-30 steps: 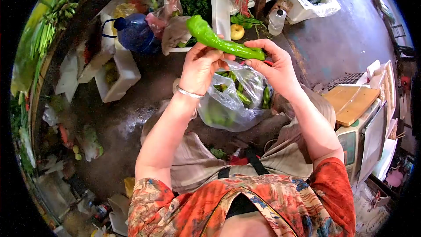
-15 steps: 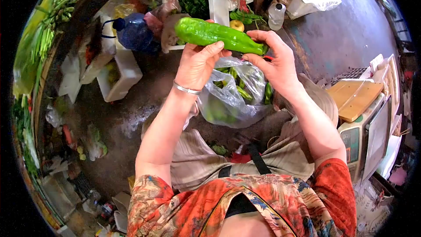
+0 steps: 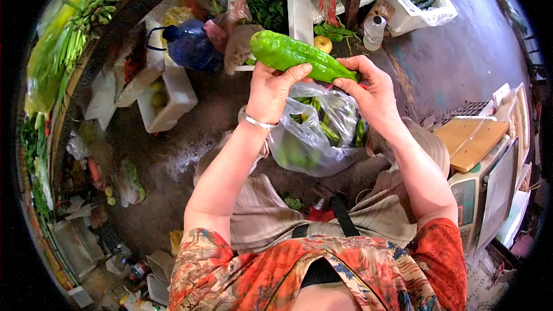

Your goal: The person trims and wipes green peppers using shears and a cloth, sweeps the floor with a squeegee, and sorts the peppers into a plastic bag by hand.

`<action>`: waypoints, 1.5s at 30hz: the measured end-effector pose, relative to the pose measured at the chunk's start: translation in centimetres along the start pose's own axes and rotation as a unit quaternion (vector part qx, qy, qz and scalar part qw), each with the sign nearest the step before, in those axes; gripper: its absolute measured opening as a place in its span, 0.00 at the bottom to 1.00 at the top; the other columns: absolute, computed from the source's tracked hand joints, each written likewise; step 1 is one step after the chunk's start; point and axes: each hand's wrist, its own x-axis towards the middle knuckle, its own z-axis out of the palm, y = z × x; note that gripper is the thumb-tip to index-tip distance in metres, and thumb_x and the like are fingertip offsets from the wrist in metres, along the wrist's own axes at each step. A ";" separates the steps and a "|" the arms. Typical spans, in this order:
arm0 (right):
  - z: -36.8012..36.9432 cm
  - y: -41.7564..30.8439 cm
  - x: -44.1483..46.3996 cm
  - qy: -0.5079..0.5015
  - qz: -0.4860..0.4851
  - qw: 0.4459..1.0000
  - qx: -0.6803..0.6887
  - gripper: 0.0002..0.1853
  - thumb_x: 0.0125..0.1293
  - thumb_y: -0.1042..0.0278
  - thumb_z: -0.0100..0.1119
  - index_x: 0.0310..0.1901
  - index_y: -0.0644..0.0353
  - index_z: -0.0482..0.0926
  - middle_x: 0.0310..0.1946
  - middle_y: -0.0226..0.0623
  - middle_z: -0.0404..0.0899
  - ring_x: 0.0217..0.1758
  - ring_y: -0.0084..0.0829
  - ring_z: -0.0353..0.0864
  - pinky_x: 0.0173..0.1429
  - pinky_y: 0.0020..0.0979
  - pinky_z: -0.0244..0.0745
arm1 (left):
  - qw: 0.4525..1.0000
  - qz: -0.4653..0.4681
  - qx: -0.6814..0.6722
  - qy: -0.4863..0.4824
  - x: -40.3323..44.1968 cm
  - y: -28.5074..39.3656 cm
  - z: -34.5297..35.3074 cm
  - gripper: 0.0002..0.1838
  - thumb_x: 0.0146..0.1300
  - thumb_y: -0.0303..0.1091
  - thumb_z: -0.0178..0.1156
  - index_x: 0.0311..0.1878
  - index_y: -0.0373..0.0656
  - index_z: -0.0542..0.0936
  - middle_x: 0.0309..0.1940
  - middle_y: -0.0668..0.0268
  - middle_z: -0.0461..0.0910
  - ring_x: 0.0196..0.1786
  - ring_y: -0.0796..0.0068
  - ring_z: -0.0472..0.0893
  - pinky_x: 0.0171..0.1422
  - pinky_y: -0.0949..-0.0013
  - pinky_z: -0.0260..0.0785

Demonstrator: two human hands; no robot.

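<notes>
A large, shiny green pepper (image 3: 286, 52) lies across both hands, raised above the floor. My left hand (image 3: 273, 89), with a silver bangle at the wrist, is closed around its underside, the thumb along the near side. At the narrow stem end, my right hand (image 3: 375, 87) pinches the pepper between thumb and fingers. A bit of red shows by the right fingertips, too small to make out. Beneath the hands, between my knees, sits an open clear plastic bag (image 3: 299, 152) with several green peppers (image 3: 329, 132) in it.
To the left are a blue jug (image 3: 194, 46) and a white foam box (image 3: 175, 101). Leafy greens (image 3: 268, 7) fill a box ahead. A plastic bottle (image 3: 374, 33) stands ahead right. Beside my right arm is a scale (image 3: 466, 201) with a wooden board (image 3: 471, 141) near it.
The whole view has shifted, so the scene sits a little further right and lower. Both hands keep hold of the pepper, which tilts slightly more down toward its stem end.
</notes>
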 end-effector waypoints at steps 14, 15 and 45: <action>-0.5 -1.6 0.9 -0.051 -0.041 0.996 0.061 0.33 0.49 0.64 0.73 0.57 0.62 0.71 0.50 0.38 0.76 0.55 0.29 0.74 0.60 0.32 0.68 | 0.870 0.135 0.471 -0.053 -1.1 -0.4 1.2 0.25 0.47 0.27 0.70 0.50 0.40 0.73 0.32 0.60 0.80 0.33 0.71 0.80 0.39 0.71 0.73; -0.1 -0.9 1.0 -0.050 -0.056 0.994 0.084 0.30 0.51 0.66 0.72 0.57 0.61 0.72 0.49 0.36 0.76 0.52 0.27 0.75 0.58 0.30 0.69 | 0.830 0.161 0.530 -0.062 -1.1 -0.5 1.3 0.25 0.47 0.28 0.70 0.50 0.41 0.73 0.30 0.60 0.79 0.31 0.70 0.80 0.37 0.71 0.73; -1.8 0.6 1.3 -0.122 -0.156 0.958 -0.207 0.19 0.54 0.65 0.63 0.49 0.55 0.77 0.44 0.38 0.75 0.49 0.43 0.71 0.54 0.38 0.66 | 0.825 0.160 0.532 -0.103 -1.4 0.1 1.0 0.20 0.43 0.27 0.70 0.42 0.38 0.78 0.37 0.58 0.79 0.39 0.60 0.81 0.46 0.67 0.72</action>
